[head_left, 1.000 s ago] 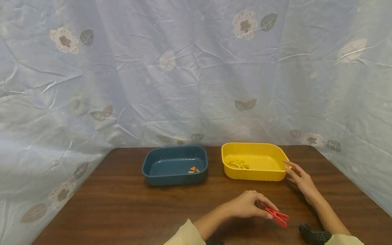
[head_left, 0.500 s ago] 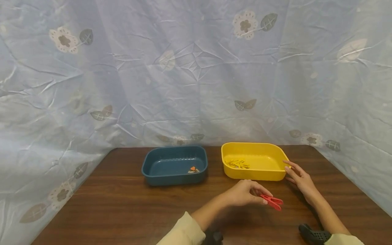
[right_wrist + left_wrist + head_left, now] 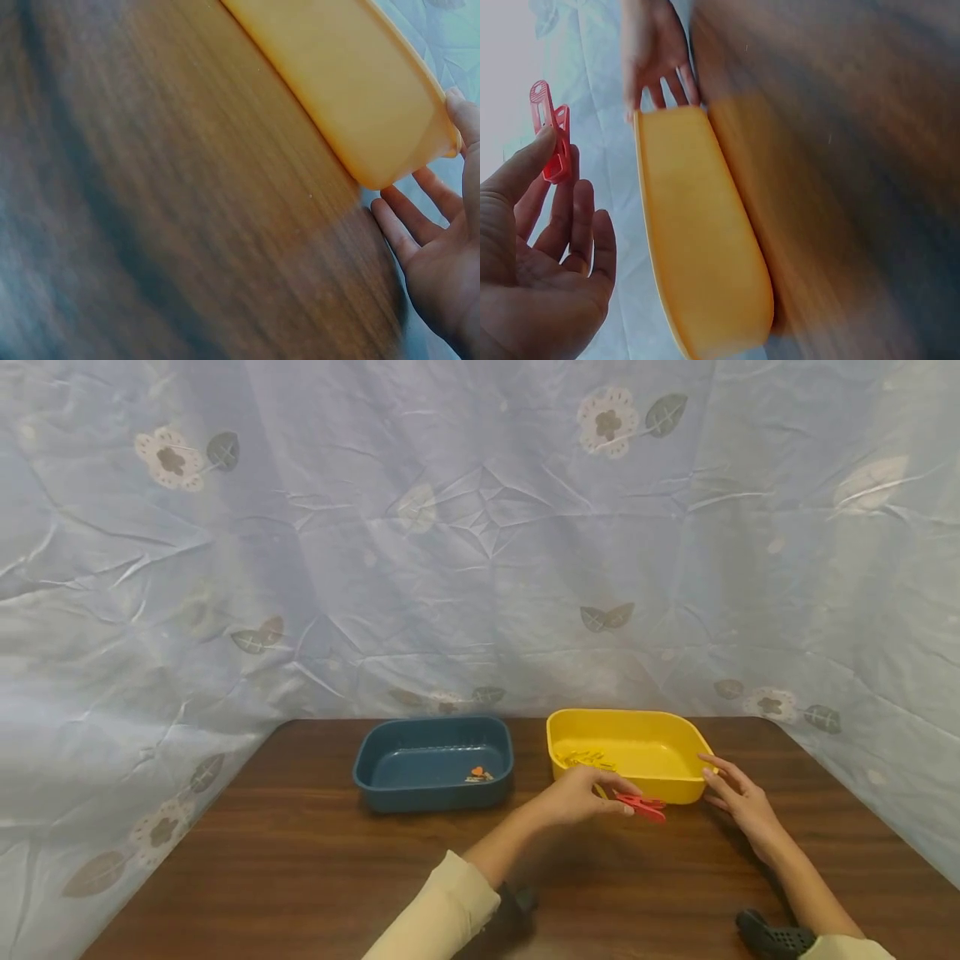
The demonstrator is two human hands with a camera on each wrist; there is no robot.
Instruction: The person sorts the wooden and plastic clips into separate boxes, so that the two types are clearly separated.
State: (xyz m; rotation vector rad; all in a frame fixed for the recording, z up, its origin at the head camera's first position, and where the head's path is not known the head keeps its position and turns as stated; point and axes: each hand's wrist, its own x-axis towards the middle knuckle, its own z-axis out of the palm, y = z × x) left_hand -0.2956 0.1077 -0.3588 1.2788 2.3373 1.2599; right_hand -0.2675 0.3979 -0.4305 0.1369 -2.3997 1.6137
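In the head view my left hand (image 3: 573, 795) pinches a red clothespin (image 3: 642, 806) by one end, between thumb and fingers. It hangs in the air in front of the near wall of the yellow bin (image 3: 660, 789). The left wrist view shows the red clothespin (image 3: 551, 135) from close by, its other end free. My right hand (image 3: 750, 810) holds the bin's right end, thumb and a finger at the rim. Several yellow clothespins (image 3: 588, 759) lie in the bin's left part, partly hidden by my left hand.
A dark blue bin (image 3: 435, 797) stands to the left, with small pieces, one an orange heart (image 3: 477, 771), in its right corner. Both bins rest on a brown wooden table (image 3: 315, 860). Behind hangs a floral curtain (image 3: 465, 568). A black perforated object (image 3: 772, 935) is at the right forearm.
My left hand has moved forward and a little left with the red clothespin, from over the table's front to the yellow bin's near wall. My right hand keeps its place on the bin.
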